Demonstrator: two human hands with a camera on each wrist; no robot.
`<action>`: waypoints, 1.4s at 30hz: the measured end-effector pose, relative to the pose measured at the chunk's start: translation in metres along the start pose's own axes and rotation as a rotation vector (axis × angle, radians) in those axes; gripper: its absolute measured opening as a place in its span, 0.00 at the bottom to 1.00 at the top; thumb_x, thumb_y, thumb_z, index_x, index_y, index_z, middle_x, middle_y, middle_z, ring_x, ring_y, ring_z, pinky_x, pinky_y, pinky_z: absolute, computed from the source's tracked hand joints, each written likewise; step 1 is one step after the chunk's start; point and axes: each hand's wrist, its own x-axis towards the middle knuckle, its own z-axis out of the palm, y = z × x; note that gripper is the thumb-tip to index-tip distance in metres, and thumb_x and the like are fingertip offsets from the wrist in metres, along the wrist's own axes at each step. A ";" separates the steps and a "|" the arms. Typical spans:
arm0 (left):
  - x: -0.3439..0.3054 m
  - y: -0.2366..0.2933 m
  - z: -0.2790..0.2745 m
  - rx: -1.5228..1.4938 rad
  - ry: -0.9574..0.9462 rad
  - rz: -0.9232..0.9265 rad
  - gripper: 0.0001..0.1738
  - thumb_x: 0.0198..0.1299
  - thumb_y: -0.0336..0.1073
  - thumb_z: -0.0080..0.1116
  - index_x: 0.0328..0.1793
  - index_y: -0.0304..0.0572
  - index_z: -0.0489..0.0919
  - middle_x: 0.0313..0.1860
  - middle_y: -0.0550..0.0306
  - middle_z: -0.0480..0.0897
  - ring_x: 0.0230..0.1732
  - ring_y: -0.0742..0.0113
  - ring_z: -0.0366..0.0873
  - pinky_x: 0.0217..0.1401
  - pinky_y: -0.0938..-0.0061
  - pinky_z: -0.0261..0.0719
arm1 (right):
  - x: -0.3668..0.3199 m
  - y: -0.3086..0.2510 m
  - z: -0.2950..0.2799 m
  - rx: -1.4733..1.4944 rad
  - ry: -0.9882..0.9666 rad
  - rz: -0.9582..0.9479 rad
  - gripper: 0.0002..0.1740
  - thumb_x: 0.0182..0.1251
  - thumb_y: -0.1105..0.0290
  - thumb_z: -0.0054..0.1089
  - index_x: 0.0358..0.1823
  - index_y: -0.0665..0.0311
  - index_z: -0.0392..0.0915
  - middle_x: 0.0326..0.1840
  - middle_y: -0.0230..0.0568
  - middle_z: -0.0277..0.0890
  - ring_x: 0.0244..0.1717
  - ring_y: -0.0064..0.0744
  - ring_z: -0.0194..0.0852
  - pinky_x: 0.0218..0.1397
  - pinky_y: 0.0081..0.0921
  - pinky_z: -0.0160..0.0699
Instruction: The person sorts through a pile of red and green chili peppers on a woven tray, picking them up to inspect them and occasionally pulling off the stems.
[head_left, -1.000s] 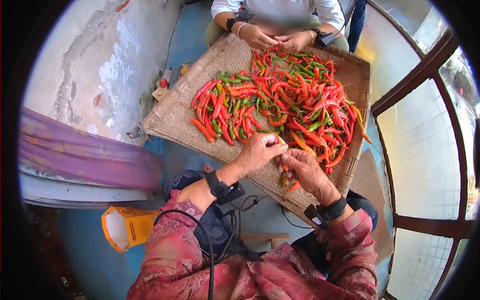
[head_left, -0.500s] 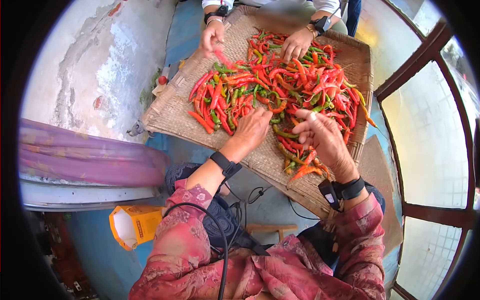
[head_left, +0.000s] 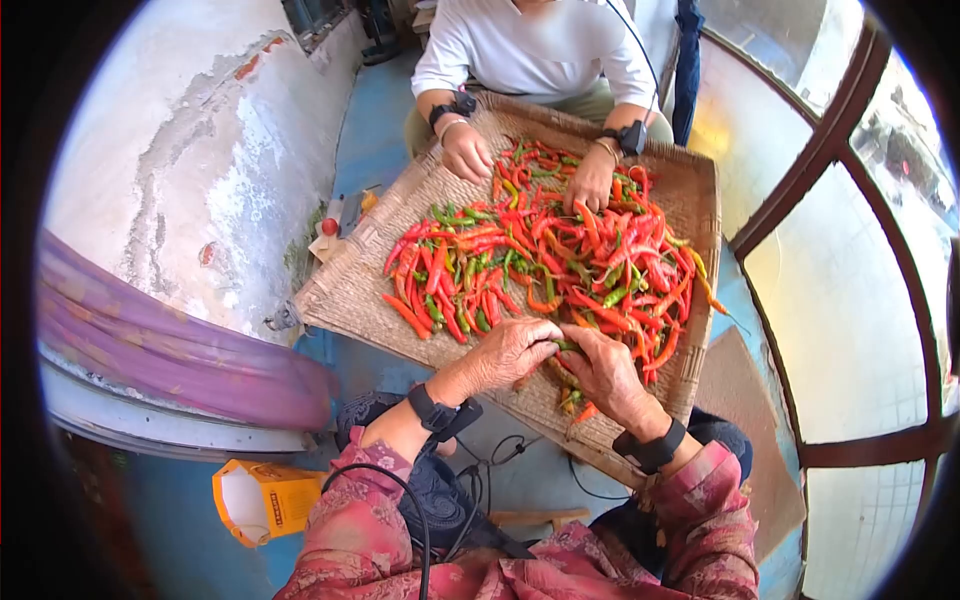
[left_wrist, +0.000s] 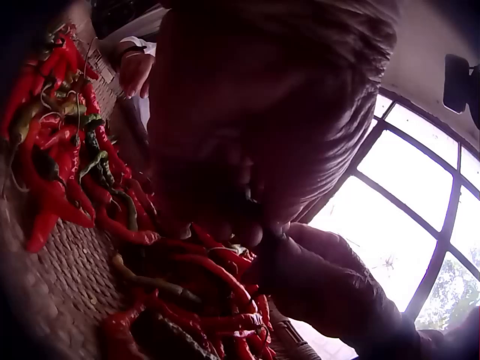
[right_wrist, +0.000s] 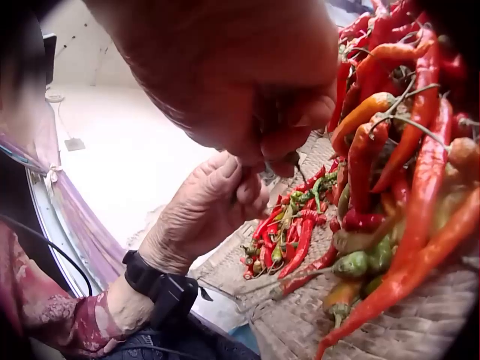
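Note:
Over the near edge of the woven tray (head_left: pixel 345 300), my two hands meet fingertip to fingertip. A green chili pepper (head_left: pixel 567 346) shows between them, mostly covered by fingers. My left hand (head_left: pixel 505 358) pinches it from one side, thumb against curled fingers. From the other side my right hand (head_left: pixel 612 378) grips it with thumb and forefinger. Close beyond them lies a heap of red, orange and green chili peppers (head_left: pixel 640 255), many with thin stems. In the right wrist view, my left hand (right_wrist: pixel 210 199) comes up under the right fingers.
Across the tray sits another person in a white shirt (head_left: pixel 540 50); one hand (head_left: pixel 590 185) is in the heap, the other (head_left: pixel 466 152) above the tray's left part. An orange box (head_left: pixel 270 500) stands on the floor at left. Paned windows (head_left: pixel 840 330) line the right side.
Half a second ago my hands were apart at the heap; now they are together near the tray's near edge. The other person's hands, together a second ago, are now apart.

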 end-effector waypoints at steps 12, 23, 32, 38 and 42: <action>-0.016 -0.017 -0.020 0.114 0.057 -0.344 0.11 0.56 0.40 0.59 0.32 0.39 0.78 0.22 0.53 0.80 0.25 0.56 0.79 0.31 0.65 0.75 | 0.026 0.008 -0.053 0.891 0.278 0.487 0.24 0.70 0.63 0.53 0.63 0.69 0.67 0.40 0.39 0.78 0.29 0.16 0.72 0.34 0.13 0.73; -0.015 -0.015 0.012 0.114 -0.187 -0.352 0.12 0.50 0.30 0.59 0.40 0.34 0.72 0.26 0.49 0.79 0.29 0.57 0.80 0.31 0.65 0.77 | -0.004 0.005 -0.016 0.397 -0.336 0.423 0.15 0.67 0.66 0.56 0.45 0.72 0.76 0.28 0.32 0.74 0.28 0.20 0.73 0.32 0.21 0.74; -0.005 -0.007 0.002 -0.523 0.065 -0.372 0.06 0.56 0.31 0.61 0.33 0.39 0.75 0.22 0.65 0.78 0.24 0.80 0.76 0.27 0.81 0.74 | -0.007 -0.001 0.002 0.522 -0.516 0.659 0.18 0.70 0.57 0.51 0.36 0.67 0.76 0.25 0.31 0.76 0.20 0.16 0.69 0.21 0.18 0.69; -0.020 -0.036 -0.041 0.477 0.085 -0.058 0.02 0.53 0.30 0.58 0.33 0.43 0.77 0.25 0.53 0.79 0.30 0.56 0.80 0.31 0.63 0.76 | 0.001 -0.008 -0.013 0.610 -0.418 0.665 0.15 0.70 0.60 0.51 0.31 0.63 0.74 0.22 0.30 0.76 0.17 0.14 0.67 0.19 0.15 0.66; -0.031 -0.044 -0.017 0.670 -0.182 -0.198 0.08 0.49 0.27 0.55 0.36 0.47 0.77 0.32 0.54 0.75 0.39 0.52 0.77 0.37 0.59 0.74 | 0.015 -0.001 -0.030 1.183 0.025 0.632 0.17 0.71 0.59 0.50 0.48 0.67 0.73 0.30 0.34 0.79 0.22 0.16 0.70 0.23 0.14 0.70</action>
